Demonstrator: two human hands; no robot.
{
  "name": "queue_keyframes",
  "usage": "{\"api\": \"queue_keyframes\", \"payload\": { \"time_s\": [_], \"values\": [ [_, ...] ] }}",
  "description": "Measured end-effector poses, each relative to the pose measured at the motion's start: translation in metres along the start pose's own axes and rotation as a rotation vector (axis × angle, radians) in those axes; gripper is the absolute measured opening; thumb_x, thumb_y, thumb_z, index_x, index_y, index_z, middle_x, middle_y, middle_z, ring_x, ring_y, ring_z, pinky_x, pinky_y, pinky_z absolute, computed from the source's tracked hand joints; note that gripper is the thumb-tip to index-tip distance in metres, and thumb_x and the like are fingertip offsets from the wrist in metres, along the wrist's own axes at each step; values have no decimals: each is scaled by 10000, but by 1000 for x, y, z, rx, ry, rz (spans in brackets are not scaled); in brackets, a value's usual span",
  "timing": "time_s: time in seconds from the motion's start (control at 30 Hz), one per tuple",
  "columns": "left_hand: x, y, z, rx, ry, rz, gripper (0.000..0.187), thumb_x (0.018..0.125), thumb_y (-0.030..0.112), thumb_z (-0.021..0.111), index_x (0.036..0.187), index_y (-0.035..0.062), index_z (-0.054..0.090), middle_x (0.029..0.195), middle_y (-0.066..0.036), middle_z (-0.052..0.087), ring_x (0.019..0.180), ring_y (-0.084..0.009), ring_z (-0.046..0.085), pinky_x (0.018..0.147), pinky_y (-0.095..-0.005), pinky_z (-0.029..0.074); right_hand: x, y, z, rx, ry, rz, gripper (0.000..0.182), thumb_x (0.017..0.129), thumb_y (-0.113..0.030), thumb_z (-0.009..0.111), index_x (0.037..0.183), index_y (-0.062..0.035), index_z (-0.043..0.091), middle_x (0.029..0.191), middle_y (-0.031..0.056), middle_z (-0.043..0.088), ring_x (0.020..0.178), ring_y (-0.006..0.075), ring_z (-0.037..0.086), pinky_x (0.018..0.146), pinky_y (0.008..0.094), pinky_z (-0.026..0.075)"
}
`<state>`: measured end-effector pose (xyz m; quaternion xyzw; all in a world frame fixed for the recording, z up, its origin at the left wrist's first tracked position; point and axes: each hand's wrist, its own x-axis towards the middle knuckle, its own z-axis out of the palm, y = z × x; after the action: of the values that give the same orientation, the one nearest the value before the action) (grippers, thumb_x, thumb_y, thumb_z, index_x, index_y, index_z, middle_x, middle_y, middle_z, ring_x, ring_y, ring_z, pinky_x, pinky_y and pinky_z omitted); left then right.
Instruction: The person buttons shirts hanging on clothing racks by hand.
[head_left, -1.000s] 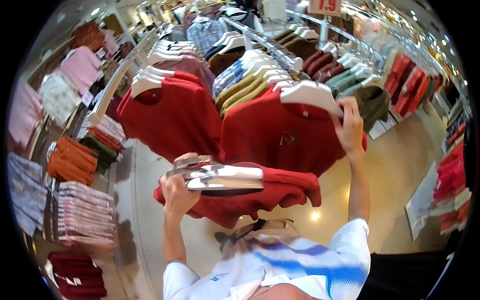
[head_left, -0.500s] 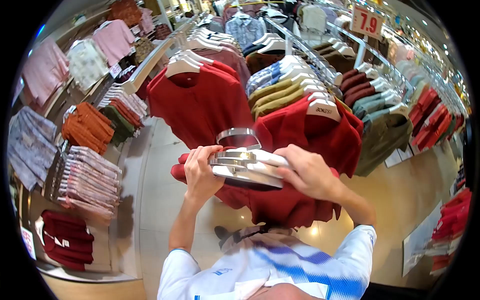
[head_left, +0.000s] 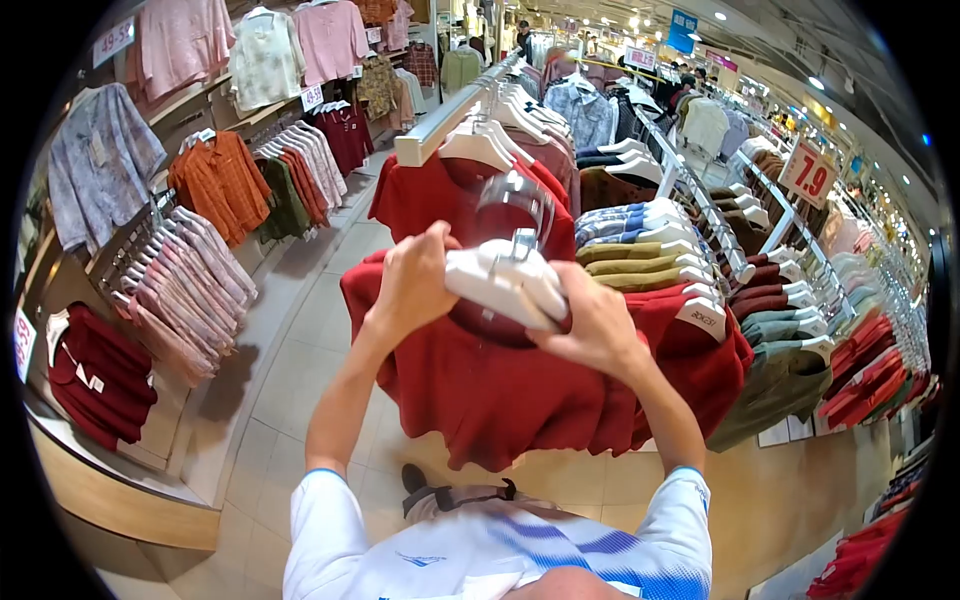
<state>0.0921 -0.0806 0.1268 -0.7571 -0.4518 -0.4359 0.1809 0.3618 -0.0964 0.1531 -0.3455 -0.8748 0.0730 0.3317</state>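
Observation:
Both my hands hold a bundle of white hangers [head_left: 500, 287] in front of my chest, their metal hooks [head_left: 518, 210] pointing up and away from me. My left hand [head_left: 412, 280] is wrapped round the left end of the bundle. On its right end, my right hand [head_left: 592, 318] is closed with the thumb toward me. Red garments [head_left: 470, 390] hang from these hangers below my hands. Just beyond them, more red garments [head_left: 400, 195] hang on a rail [head_left: 455, 115] by white hangers. The exact number of hangers held is hard to tell.
To the right, racks carry olive shirts [head_left: 635, 268], red garments [head_left: 725, 345] and green ones [head_left: 775, 385]. A wall display with an orange shirt [head_left: 220, 185] and striped shirts [head_left: 190, 290] stands at the left. A price sign [head_left: 808, 172] is at the upper right. Distant people stand far back.
The view has tilted up and turned left. The held hangers have swung from lying sideways, and their hooks now point up and forward, nearer the rail.

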Motion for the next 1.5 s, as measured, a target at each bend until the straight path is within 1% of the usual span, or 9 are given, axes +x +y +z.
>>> {"api": "queue_keyframes", "payload": {
  "time_s": [0.2,0.27,0.47,0.53,0.6,0.9,1.0,1.4,1.5],
  "values": [
    [51,-52,-12,74,-63,-56,437,770,176,693,1081,-18,456,853,-184,699,801,-394,682,687,-491,525,82,18,-2,163,-88,-77,635,712,-280,808,1221,-13,538,1047,146,664,979,253,648,886,341,485],
    [58,-64,-16,70,-101,-113,447,769,166,702,1087,-20,448,863,-209,694,809,-409,677,706,-493,524,101,20,5,195,-99,-100,632,697,-369,796,1173,-28,556,1054,177,657,1014,318,639,892,388,477],
    [60,-100,-19,93,-171,-187,432,796,232,688,1060,-13,450,858,-238,689,815,-438,671,724,-522,520,145,35,31,153,-129,-171,674,729,-475,776,1166,-10,558,1067,195,661,1017,324,643,881,396,476],
    [59,-111,-13,74,-194,-201,427,804,263,676,1055,-4,457,892,-217,706,841,-431,676,741,-529,520,155,42,39,134,-251,-98,633,773,-404,775,1195,13,555,1063,162,659,998,246,641,895,355,480],
    [57,-121,-6,89,-250,-253,419,800,279,684,1026,7,458,901,-208,707,845,-425,677,733,-531,520,164,53,53,130,-226,-62,691,835,-639,629,1080,6,586,961,218,657,906,345,644,811,402,477],
    [75,-146,25,86,-160,-198,353,843,307,668,967,32,484,912,-188,698,824,-425,675,692,-547,516,193,87,57,266,-204,56,669,884,-602,606,1173,1,618,1076,154,655,1019,229,615,873,330,452],
    [78,-165,44,94,-41,-105,346,860,324,654,950,32,492,923,-191,681,809,-431,669,665,-555,512,214,124,69,284,-192,32,579,921,-510,612,1245,-31,589,1049,63,615,957,161,541,847,299,422],
    [89,-167,55,155,-138,-161,299,846,277,633,926,27,489,955,-182,681,817,-436,668,663,-550,518,241,156,94,306,-41,25,436,983,-437,551,1074,-36,697,939,76,683,917,146,611,841,319,468],
    [90,-171,60,117,-97,-144,299,822,273,664,931,28,531,958,-167,688,803,-417,676,662,-535,522,239,151,91,185,-66,57,406,979,-409,561,1115,-47,687,1004,131,691,954,218,634,869,341,474]
  ]
}}
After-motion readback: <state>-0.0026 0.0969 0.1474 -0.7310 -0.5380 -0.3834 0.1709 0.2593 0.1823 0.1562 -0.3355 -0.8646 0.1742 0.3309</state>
